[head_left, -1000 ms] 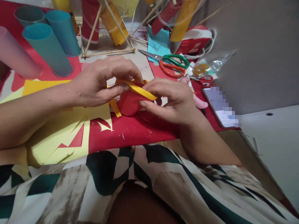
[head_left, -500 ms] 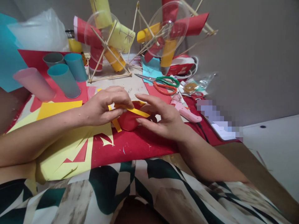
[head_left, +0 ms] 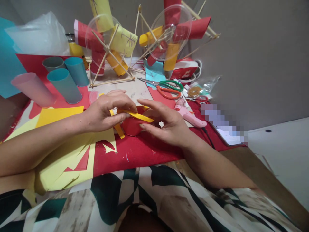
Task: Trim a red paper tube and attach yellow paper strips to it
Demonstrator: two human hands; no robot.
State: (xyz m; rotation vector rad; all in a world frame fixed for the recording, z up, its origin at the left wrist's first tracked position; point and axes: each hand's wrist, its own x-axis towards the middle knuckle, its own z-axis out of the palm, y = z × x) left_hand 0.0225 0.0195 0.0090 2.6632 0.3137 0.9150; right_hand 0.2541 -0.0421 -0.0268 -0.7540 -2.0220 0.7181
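A yellow paper strip (head_left: 138, 115) lies slanted across the rim of a red paper-covered cup (head_left: 132, 125). My left hand (head_left: 112, 108) pinches the strip's left part between thumb and fingers. Curved round the cup's right side is my right hand (head_left: 167, 122), its thumb low in front and its forefinger above, close to the strip's right end. Some of its fingers are hidden behind the cup. Another piece of yellow strip (head_left: 119, 131) hangs down at the cup's left. Yellow paper also shows at the back of the rim.
Pale yellow sheets (head_left: 79, 161) with cut scraps lie left. Behind stand plastic cups (head_left: 64, 87) and two stick-framed paper wheels (head_left: 107, 48). Scissors (head_left: 169, 88), a pink glue gun (head_left: 190, 116) and a phone (head_left: 224, 127) are on the right.
The view has shifted slightly. Both hands keep nearly the same hold on the strip and cup.
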